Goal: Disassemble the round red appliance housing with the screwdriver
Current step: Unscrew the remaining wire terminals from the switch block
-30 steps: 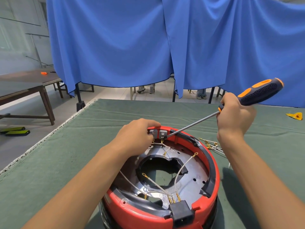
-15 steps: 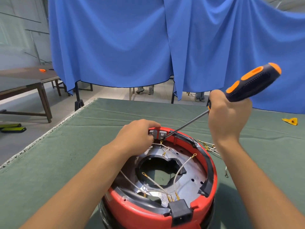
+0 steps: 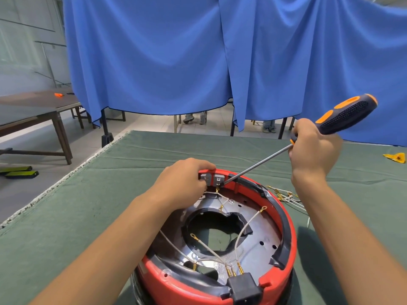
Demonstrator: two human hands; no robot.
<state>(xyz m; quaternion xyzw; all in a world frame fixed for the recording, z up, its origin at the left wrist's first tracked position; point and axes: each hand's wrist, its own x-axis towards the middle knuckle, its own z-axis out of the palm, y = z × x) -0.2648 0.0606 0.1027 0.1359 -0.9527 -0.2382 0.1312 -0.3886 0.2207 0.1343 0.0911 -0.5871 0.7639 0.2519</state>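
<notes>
Two hands: we have both at work on the far rim of the housing.
Housing: the round red appliance housing (image 3: 288,230) stands on the green-covered counter (image 3: 66,216), near us and slightly right of centre, its open side up.
Inside: we see a silvery metal plate (image 3: 262,236) with a large hole in the middle, white wires (image 3: 244,227) with gold terminals crossing it, and a black plug block (image 3: 244,289) at the near rim.
Far rim: two small grey terminal blocks (image 3: 212,179) sit side by side in the red wall.
Left hand (image 3: 182,183): our fingers curl over the far rim and grip it by the left grey block; the fingertips are hidden from us.
Right hand (image 3: 312,150): held above the counter to the right of the housing, our fingers wrapped round the screwdriver (image 3: 345,114) where the handle meets the shaft.
Screwdriver: black and orange handle pointing up and to the far right, the steel shaft slanting down and left, its tip at the right grey block; we cannot tell whether it sits in a screw.
Loose wires (image 3: 284,195): a small bundle with gold terminals lies on the counter just right of the housing.
Far right: a yellow scrap (image 3: 395,157) on the counter.
Behind: blue curtains (image 3: 154,58) hang across the far side, and a brown wooden table (image 3: 33,113) stands far left.
</notes>
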